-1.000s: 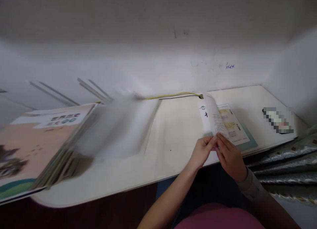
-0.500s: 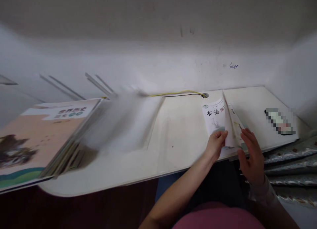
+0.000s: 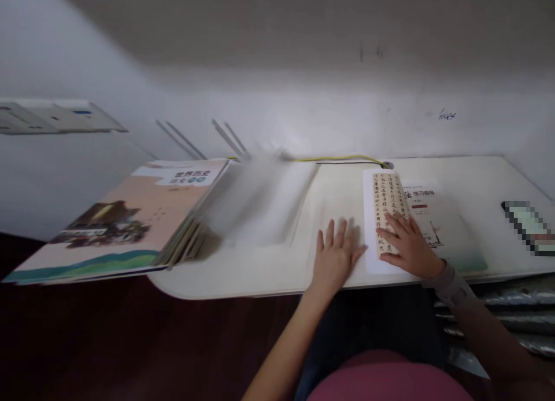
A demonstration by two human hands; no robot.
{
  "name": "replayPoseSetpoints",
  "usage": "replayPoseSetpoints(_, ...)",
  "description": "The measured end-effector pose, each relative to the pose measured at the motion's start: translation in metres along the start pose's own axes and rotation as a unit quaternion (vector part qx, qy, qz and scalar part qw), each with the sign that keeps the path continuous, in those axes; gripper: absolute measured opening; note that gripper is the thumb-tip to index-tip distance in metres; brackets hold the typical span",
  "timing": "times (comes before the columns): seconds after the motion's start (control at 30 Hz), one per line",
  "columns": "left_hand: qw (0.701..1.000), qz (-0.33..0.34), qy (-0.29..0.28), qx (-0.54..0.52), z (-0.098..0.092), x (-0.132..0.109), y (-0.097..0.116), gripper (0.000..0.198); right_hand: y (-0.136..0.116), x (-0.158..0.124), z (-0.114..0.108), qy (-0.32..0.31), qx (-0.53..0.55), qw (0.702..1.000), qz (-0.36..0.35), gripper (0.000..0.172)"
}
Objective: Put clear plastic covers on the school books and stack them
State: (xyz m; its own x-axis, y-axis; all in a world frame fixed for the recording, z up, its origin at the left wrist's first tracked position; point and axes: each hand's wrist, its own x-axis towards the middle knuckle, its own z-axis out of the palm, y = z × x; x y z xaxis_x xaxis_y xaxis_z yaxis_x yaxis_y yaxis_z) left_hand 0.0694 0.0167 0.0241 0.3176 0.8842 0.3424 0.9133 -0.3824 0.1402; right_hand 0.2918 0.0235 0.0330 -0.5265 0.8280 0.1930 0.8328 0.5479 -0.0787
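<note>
A thin white booklet (image 3: 433, 216) with red and black characters lies closed on the white desk (image 3: 269, 268). A tan strip of calligraphy (image 3: 387, 207) on white paper lies over its left part. My right hand (image 3: 405, 245) rests flat on that strip, fingers spread. My left hand (image 3: 336, 256) lies flat on the bare desk just left of the paper, fingers spread and holding nothing.
A stack of large books (image 3: 130, 222) with a tan cover on top overhangs the desk's left end; a blurred white sheet (image 3: 260, 204) lies beside it. A yellow cable (image 3: 338, 158) runs along the wall. A pixelated object (image 3: 529, 225) sits far right.
The booklet, held up and open before, now lies closed and flat on the desk. Both hands have let go and spread flat. The view has shifted to the left.
</note>
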Motion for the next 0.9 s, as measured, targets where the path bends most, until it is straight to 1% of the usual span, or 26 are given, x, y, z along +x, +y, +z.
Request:
replayPoseSetpoints(0.07,0.998,-0.008,-0.039,0.041,0.003,-0.006,-0.016,0.055,-0.011,0.009,0.002,-0.004,-0.015,1.0,0.001,0.054)
replayPoseSetpoints(0.13,0.997,-0.005,-0.057,0.042,0.005,-0.01,-0.026,0.056,-0.018,0.015,0.002,-0.005,-0.026,1.0,0.013,0.052)
replayPoseSetpoints(0.23,0.999,-0.006,-0.036,0.022,0.006,-0.014,-0.03,0.053,-0.021,0.018,0.003,-0.005,-0.035,0.999,0.028,0.05)
replayPoseSetpoints(0.33,1.0,-0.018,-0.023,0.005,0.006,-0.016,-0.031,0.053,-0.024,0.02,0.006,-0.004,-0.04,0.999,0.026,0.048)
replayPoseSetpoints(0.53,0.999,-0.026,-0.035,0.028,0.006,-0.016,-0.028,0.058,-0.045,0.024,0.008,-0.012,-0.037,0.999,-0.005,0.051)
replayPoseSetpoints(0.63,0.998,-0.026,-0.05,0.042,0.007,-0.017,-0.023,0.059,-0.05,0.027,0.003,-0.039,-0.019,0.999,-0.03,0.051)
replayPoseSetpoints(0.73,0.995,-0.041,-0.067,0.053,0.008,-0.018,-0.016,0.061,-0.052,0.029,-0.002,-0.086,0.008,0.992,-0.086,0.052)
replayPoseSetpoints(0.8,0.994,-0.054,-0.075,0.055,0.009,-0.017,-0.012,0.061,-0.056,0.028,-0.003,-0.105,0.017,0.987,-0.119,0.058)
replayPoseSetpoints(0.9,0.994,-0.062,-0.081,0.05,0.01,-0.016,-0.009,0.057,-0.064,0.026,-0.005,-0.103,0.022,0.984,-0.146,0.071)
